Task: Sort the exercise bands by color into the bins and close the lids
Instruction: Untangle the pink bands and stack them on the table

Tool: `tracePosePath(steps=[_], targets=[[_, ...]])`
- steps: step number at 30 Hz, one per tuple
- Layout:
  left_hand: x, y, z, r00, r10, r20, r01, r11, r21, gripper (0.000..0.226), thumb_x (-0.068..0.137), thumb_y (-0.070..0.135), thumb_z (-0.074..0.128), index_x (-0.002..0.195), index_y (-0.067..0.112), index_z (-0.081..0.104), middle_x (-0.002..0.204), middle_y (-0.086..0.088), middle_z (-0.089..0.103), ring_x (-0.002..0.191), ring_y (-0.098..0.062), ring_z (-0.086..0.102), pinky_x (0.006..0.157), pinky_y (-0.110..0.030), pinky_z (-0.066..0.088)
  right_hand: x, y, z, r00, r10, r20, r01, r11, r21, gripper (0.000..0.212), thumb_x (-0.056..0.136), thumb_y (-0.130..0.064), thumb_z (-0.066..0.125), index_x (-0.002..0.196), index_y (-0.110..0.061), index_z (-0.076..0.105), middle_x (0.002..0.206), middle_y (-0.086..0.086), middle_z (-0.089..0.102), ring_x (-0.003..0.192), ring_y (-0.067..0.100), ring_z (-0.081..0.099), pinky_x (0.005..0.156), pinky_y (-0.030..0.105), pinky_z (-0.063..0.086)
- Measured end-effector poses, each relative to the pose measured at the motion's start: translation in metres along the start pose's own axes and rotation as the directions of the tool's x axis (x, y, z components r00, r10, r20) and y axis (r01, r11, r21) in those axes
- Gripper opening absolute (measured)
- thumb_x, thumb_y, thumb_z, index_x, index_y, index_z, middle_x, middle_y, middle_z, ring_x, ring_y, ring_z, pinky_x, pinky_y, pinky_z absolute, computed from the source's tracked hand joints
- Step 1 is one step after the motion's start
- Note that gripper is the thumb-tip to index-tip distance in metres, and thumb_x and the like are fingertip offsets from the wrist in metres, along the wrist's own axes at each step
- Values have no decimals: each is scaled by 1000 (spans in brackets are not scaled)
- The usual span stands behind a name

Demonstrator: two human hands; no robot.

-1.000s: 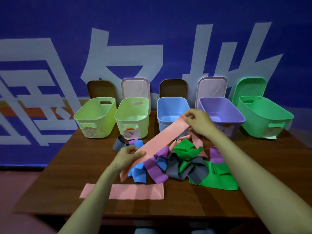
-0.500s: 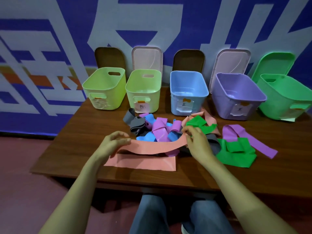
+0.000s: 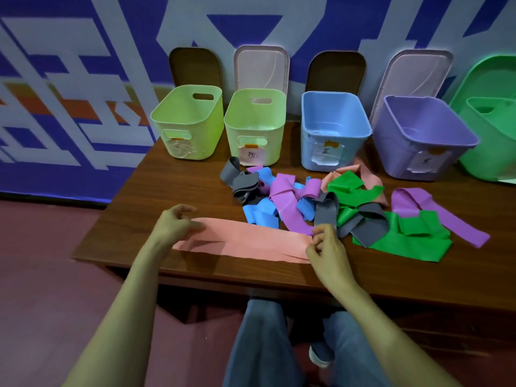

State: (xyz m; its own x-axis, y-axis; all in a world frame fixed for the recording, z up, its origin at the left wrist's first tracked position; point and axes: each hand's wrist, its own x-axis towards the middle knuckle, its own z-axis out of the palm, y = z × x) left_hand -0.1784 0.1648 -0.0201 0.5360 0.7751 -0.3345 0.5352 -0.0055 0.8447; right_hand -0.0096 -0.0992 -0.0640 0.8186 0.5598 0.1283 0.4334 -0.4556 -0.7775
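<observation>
Pink band (image 3: 245, 241) is lying stretched along the near edge of the table (image 3: 145, 196), left hand (image 3: 176, 224) pinching one end and right hand (image 3: 326, 247) pinching the other, just in front of the tangled pile (image 3: 293, 196), five bins (image 3: 332, 152) standing open-topped behind it.

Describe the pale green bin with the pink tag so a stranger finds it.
Five bins line the far edge of the wooden table. The pale green bin is second from the left, beside the blue bin. Unlike the yellow-green bin at the end, it has a pink tag in front and a pink lid behind.
</observation>
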Motion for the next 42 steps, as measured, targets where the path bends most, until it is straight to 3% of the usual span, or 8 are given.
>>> tracePosePath(steps=[5, 10, 14, 23, 28, 32, 38, 42], targets=[[2, 0, -6, 996, -85, 16, 83, 994, 77, 38, 71, 4, 79, 104, 13, 63, 81, -6, 61, 63, -16, 53, 54, -24, 45, -2, 6, -1, 997, 78, 29, -78, 997, 5, 28, 76, 2, 61, 89, -16, 45, 71, -4, 49, 66, 21, 53, 67, 38, 47], [10, -6, -5, 996, -92, 7, 90, 989, 114, 41, 71, 4, 79, 108, 9, 63, 102, -12, 65, 86, -23, 62, 68, -29, 51, 1, 10, -1, 994, 92, 60, -92, 996, -1, 27, 77, 2, 61, 90, -16, 47, 71, -4, 49, 64, 18, 53, 62, 29, 45], [15, -11, -4, 994, -110, -19, 111, 965, 236, 45, 67, 5, 82, 108, 9, 65, 107, -14, 65, 98, -30, 61, 90, -41, 51, 2, 10, 0, 993, 82, 84, -78, 996, -47, 22, 79, -1, 63, 90, -14, 49, 73, -3, 51, 67, 20, 57, 62, 34, 49], [10, -6, -5, 994, -107, -5, 104, 952, 289, 37, 70, 1, 79, 104, 8, 65, 99, -9, 61, 89, -26, 58, 73, -34, 46, 5, 9, 0, 993, 84, 86, -74, 991, -111, 18, 78, -3, 64, 90, -11, 52, 71, -4, 52, 67, 19, 59, 63, 33, 48], [9, -8, -2, 993, -118, -18, 117, 935, 333, 36, 70, 4, 79, 103, 9, 65, 105, -10, 60, 93, -26, 57, 76, -35, 49, 7, 8, 1, 991, 84, 101, -68, 986, -151, 20, 78, -3, 64, 86, -13, 49, 71, 0, 54, 66, 21, 59, 60, 32, 46], [6, -10, 1, 991, -132, -24, 132, 932, 337, 40, 70, 2, 79, 107, 8, 64, 104, -9, 59, 90, -24, 57, 68, -30, 50, 8, 5, 2, 991, 88, 103, -68, 981, -183, 18, 78, -4, 64, 88, -10, 50, 68, -1, 54, 70, 24, 60, 64, 34, 48], [6, -14, 1, 993, -98, -61, 113, 941, 319, 38, 71, 3, 78, 106, 10, 64, 98, -6, 62, 94, -23, 57, 78, -34, 48, 9, 3, 3, 990, 91, 108, -61, 966, -252, 14, 79, -6, 61, 89, -8, 52, 77, 7, 60, 74, 26, 60, 65, 34, 47], [9, -15, -5, 994, -61, -85, 78, 973, 219, 31, 70, 1, 77, 94, 16, 65, 92, -5, 62, 95, -27, 59, 80, -39, 53, 8, 0, 3, 987, 113, 117, -76, 956, -283, 16, 80, -8, 60, 88, -13, 48, 85, 7, 61, 80, 27, 60, 69, 34, 47]])
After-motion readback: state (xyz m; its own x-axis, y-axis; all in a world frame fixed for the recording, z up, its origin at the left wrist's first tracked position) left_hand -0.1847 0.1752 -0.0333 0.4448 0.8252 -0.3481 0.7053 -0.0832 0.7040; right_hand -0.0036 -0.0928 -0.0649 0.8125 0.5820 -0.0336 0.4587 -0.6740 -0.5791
